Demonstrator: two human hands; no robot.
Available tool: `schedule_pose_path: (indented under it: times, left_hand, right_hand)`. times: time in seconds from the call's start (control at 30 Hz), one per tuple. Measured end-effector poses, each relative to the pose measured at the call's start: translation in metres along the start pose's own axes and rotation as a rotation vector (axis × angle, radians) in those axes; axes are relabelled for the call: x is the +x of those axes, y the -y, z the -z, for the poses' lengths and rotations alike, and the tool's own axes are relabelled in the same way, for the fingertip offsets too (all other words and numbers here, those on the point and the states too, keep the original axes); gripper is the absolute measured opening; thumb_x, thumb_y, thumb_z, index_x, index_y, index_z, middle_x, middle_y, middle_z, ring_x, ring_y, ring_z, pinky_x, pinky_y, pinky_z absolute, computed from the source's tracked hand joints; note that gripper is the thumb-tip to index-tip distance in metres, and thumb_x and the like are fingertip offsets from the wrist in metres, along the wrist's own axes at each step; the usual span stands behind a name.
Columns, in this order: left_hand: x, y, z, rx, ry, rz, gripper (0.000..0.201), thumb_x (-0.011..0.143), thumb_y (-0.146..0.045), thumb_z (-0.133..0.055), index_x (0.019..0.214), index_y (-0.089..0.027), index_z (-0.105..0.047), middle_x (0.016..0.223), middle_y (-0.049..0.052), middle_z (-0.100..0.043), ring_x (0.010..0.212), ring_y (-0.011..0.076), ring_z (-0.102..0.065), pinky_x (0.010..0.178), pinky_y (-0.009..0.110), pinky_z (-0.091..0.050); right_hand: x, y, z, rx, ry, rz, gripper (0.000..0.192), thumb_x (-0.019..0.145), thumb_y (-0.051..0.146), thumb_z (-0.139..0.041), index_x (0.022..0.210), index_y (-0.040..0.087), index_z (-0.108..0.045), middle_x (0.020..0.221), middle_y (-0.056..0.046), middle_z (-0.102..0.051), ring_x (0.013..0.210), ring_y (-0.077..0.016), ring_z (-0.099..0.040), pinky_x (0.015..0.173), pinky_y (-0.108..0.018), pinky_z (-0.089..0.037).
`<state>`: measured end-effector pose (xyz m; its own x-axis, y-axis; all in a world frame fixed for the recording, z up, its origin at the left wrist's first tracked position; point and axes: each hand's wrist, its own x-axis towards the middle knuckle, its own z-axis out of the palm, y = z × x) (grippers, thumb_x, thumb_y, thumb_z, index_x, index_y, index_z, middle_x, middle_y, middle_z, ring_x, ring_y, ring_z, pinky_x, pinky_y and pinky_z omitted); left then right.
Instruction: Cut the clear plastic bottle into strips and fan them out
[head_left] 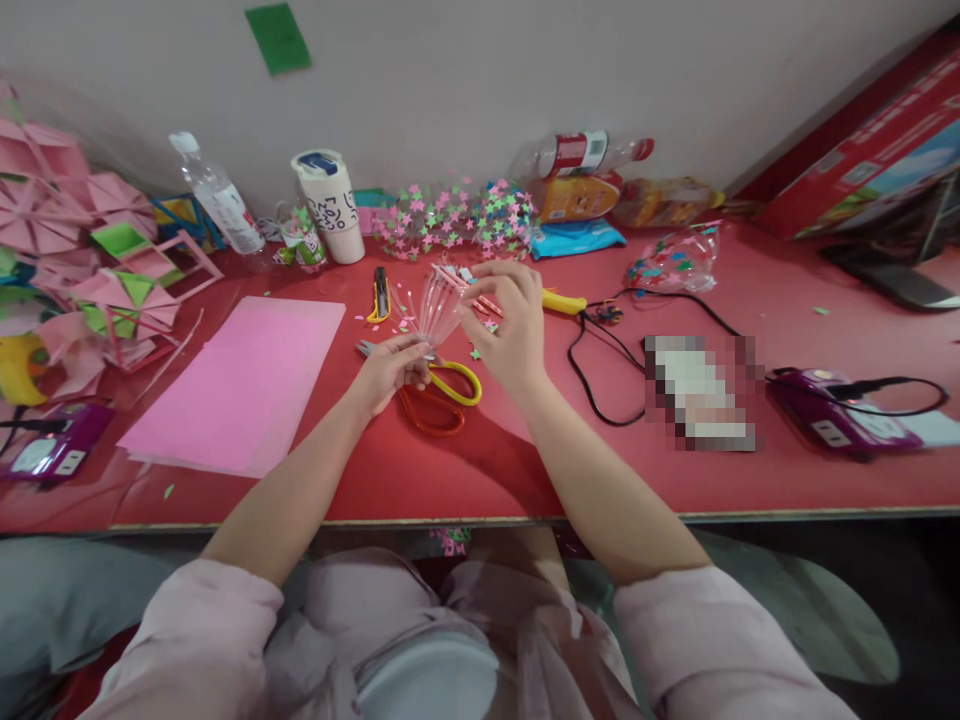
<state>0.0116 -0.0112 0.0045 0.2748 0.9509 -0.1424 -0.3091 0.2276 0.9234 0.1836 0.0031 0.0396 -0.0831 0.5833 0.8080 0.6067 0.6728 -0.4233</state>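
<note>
A clear plastic bottle top [442, 305], cut into long thin strips that fan upward, is held above the table. My left hand [396, 370] is closed around its narrow neck end. My right hand [510, 320] is at the right side of the fan, thumb and fingertips pinched at a strip. Below both hands lie scissors [435, 423] with a yellow and a red handle loop, blades pointing left. A yellow-and-black utility knife [380, 295] rests left of the strips. Small pink and green paper stars [475, 354] are scattered behind and beside the hands.
Pink paper sheets [244, 385] lie at left, near pink-and-green paper models [120, 270]. A yellow-handled tool [564, 302] with a black cord lies right. Star-covered plastic pieces [450, 220], a cup [330, 205] and bottles [217, 195] line the wall. Purple power strips [847, 415] sit at both sides.
</note>
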Motion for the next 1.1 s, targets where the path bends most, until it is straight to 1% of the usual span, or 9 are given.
schedule_pose_path:
  times: [0.17, 0.27, 0.37, 0.47, 0.6, 0.7, 0.77, 0.9, 1.1]
  left_hand:
    - [0.000, 0.000, 0.001, -0.042, -0.065, -0.024, 0.025, 0.071, -0.025, -0.071, 0.088, -0.012, -0.059, 0.070, 0.005, -0.072, 0.047, 0.0073, -0.058, 0.044, 0.017, -0.044]
    - [0.000, -0.002, 0.000, -0.061, -0.099, -0.027, 0.024, 0.072, -0.024, -0.071, 0.089, -0.012, -0.058, 0.070, 0.005, -0.072, 0.047, 0.0073, -0.058, 0.044, 0.017, -0.044]
    - [-0.001, -0.003, 0.000, -0.085, -0.096, -0.029, 0.024, 0.073, -0.024, -0.070, 0.090, -0.012, -0.059, 0.071, 0.004, -0.071, 0.048, 0.0070, -0.058, 0.045, 0.017, -0.043]
    - [-0.001, -0.003, 0.001, -0.098, -0.095, -0.020, 0.023, 0.073, -0.024, -0.070, 0.091, -0.012, -0.060, 0.073, 0.004, -0.071, 0.049, 0.0066, -0.058, 0.046, 0.017, -0.044]
    - [0.000, 0.000, 0.001, -0.107, -0.058, -0.027, 0.024, 0.071, -0.025, -0.073, 0.088, -0.013, -0.061, 0.066, 0.000, -0.067, 0.049, 0.0072, -0.058, 0.046, 0.017, -0.045]
    - [0.000, 0.002, 0.001, -0.107, -0.031, -0.018, 0.023, 0.071, -0.026, -0.074, 0.083, -0.014, -0.059, 0.057, -0.003, -0.061, 0.047, 0.0081, -0.058, 0.044, 0.018, -0.044]
    - [0.001, 0.003, 0.001, -0.115, -0.038, -0.009, 0.022, 0.072, -0.026, -0.073, 0.084, -0.014, -0.059, 0.057, -0.003, -0.061, 0.047, 0.0080, -0.058, 0.044, 0.017, -0.044]
    - [0.001, 0.003, 0.000, -0.142, -0.051, -0.031, 0.022, 0.074, -0.026, -0.072, 0.085, -0.014, -0.058, 0.064, -0.002, -0.063, 0.049, 0.0072, -0.059, 0.046, 0.017, -0.045]
    - [-0.002, 0.004, -0.006, -0.135, -0.025, -0.033, 0.022, 0.074, -0.027, -0.073, 0.083, -0.014, -0.056, 0.062, -0.002, -0.062, 0.050, 0.0089, -0.060, 0.048, 0.019, -0.048]
  right_hand:
    - [-0.001, 0.008, 0.004, -0.138, -0.004, 0.057, 0.010, 0.090, 0.024, -0.052, 0.086, 0.026, -0.061, 0.121, -0.007, -0.059, 0.120, -0.0319, -0.048, 0.100, -0.061, -0.037]
    - [-0.004, 0.011, 0.003, -0.053, 0.054, 0.062, 0.011, 0.093, 0.024, -0.048, 0.088, 0.025, -0.058, 0.112, -0.008, -0.062, 0.113, -0.0287, -0.054, 0.098, -0.057, -0.041]
    - [-0.009, 0.013, -0.003, 0.171, 0.171, -0.019, 0.011, 0.096, 0.025, -0.041, 0.093, 0.024, -0.052, 0.101, -0.007, -0.066, 0.096, -0.0216, -0.063, 0.086, -0.046, -0.052]
    - [-0.012, 0.015, -0.010, 0.358, 0.222, -0.168, 0.008, 0.097, 0.028, -0.039, 0.096, 0.025, -0.047, 0.098, -0.005, -0.068, 0.087, -0.0171, -0.066, 0.080, -0.038, -0.055]
    - [-0.009, 0.014, -0.013, 0.473, 0.229, -0.282, 0.009, 0.090, 0.030, -0.052, 0.097, 0.024, -0.052, 0.090, -0.001, -0.066, 0.085, -0.0152, -0.066, 0.077, -0.032, -0.055]
    - [-0.006, 0.013, -0.013, 0.443, 0.290, -0.261, 0.004, 0.083, 0.021, -0.057, 0.086, 0.022, -0.058, 0.087, -0.001, -0.065, 0.083, -0.0152, -0.064, 0.073, -0.030, -0.054]
    - [-0.007, 0.014, -0.013, 0.367, 0.306, -0.226, 0.008, 0.083, 0.016, -0.054, 0.080, 0.021, -0.060, 0.086, -0.002, -0.066, 0.084, -0.0158, -0.063, 0.077, -0.031, -0.052]
    - [-0.013, 0.018, -0.015, 0.276, 0.309, -0.180, 0.012, 0.083, 0.013, -0.052, 0.080, 0.021, -0.060, 0.086, -0.003, -0.066, 0.085, -0.0175, -0.062, 0.081, -0.034, -0.050]
    - [-0.016, 0.019, -0.020, 0.286, 0.284, -0.234, 0.015, 0.079, 0.008, -0.052, 0.081, 0.021, -0.059, 0.084, -0.003, -0.065, 0.081, -0.0165, -0.061, 0.076, -0.032, -0.050]
